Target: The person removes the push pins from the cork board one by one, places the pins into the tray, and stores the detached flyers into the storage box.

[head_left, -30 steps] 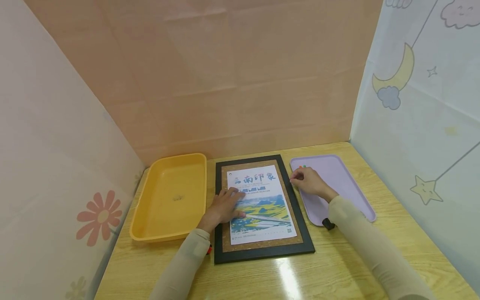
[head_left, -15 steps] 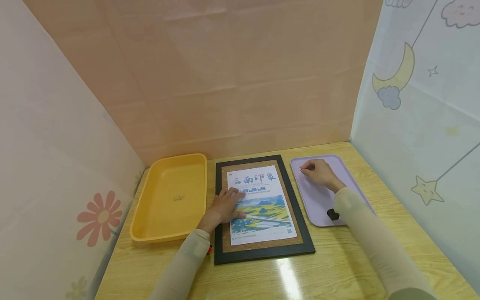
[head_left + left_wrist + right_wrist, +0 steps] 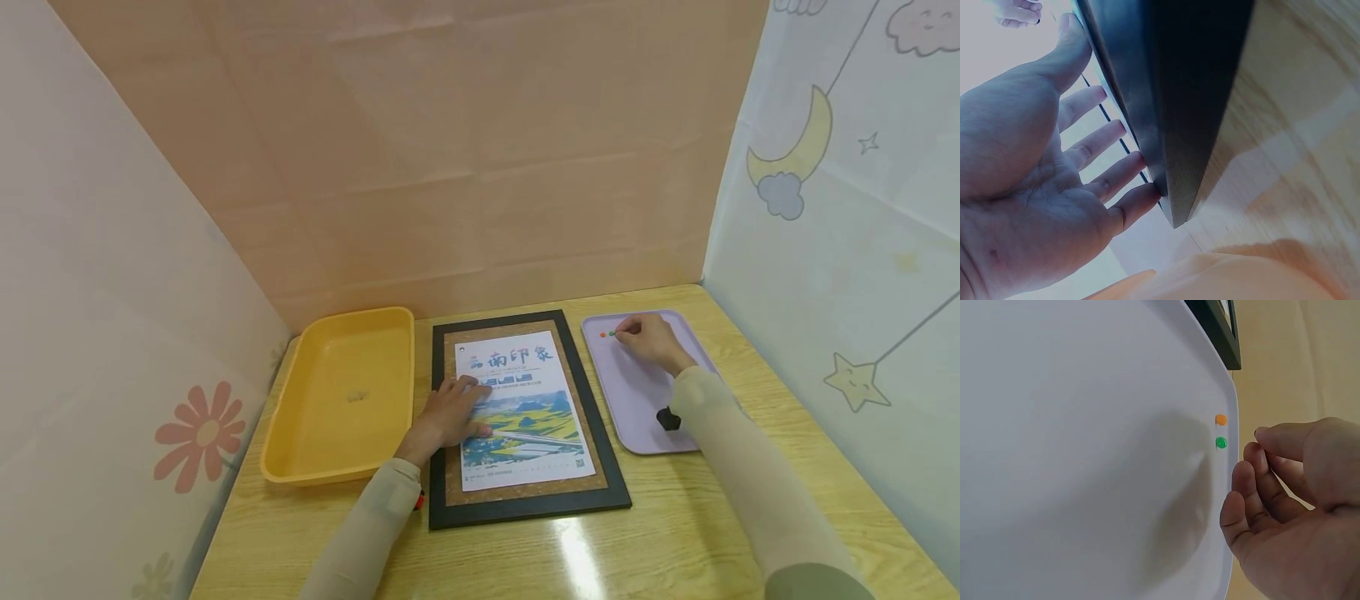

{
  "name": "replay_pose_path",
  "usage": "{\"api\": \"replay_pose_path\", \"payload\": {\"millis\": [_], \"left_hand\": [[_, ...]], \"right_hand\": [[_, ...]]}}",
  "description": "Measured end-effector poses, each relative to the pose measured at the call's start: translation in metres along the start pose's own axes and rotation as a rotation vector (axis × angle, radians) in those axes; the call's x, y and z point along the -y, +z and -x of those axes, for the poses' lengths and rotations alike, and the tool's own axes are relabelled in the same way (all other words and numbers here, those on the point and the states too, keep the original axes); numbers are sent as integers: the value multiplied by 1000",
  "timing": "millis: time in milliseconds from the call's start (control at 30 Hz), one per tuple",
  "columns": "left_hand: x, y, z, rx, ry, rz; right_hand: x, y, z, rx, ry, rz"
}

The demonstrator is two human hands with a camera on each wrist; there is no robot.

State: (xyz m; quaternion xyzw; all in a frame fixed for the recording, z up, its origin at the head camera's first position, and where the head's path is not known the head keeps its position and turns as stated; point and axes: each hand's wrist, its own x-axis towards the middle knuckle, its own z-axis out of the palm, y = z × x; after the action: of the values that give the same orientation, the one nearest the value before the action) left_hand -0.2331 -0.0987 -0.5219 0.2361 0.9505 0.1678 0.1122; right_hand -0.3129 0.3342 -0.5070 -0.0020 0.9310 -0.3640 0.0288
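On the paper poster (image 3: 517,458) my left hand (image 3: 450,410) rests with its fingers spread, across the left side of the black-framed cork board (image 3: 528,504). The left wrist view has the left hand (image 3: 1054,156) palm-side, its fingertips behind the dark frame edge (image 3: 1172,125). Over the far end of the lilac tray (image 3: 630,400) is my right hand (image 3: 651,340), its fingers bent and thumb near the index tip. Just off these fingertips sit a small orange button-like pin head (image 3: 1220,419) and a green one (image 3: 1221,443). Nothing shows between the fingers.
A deep yellow tray (image 3: 337,450) stands left of the board. The lilac tray lies on the board's right on the wood-grain table (image 3: 525,558). A black device (image 3: 667,418) sits at the right wrist. Fabric-like walls (image 3: 487,167) enclose the back and sides.
My right hand has moved rightward and slightly away from me, from the board's right edge to over the lilac tray, uncovering the orange and green heads. My left hand stays on the poster.
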Motion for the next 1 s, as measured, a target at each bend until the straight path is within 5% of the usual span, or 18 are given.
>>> {"api": "replay_pose_path", "payload": {"millis": [400, 1000], "left_hand": [[-8, -7, 3, 23, -25, -13], [-9, -7, 3, 12, -26, -28]], "right_hand": [[-10, -2, -9, 8, 81, -5], [-18, 4, -21, -7, 76, 32]]}}
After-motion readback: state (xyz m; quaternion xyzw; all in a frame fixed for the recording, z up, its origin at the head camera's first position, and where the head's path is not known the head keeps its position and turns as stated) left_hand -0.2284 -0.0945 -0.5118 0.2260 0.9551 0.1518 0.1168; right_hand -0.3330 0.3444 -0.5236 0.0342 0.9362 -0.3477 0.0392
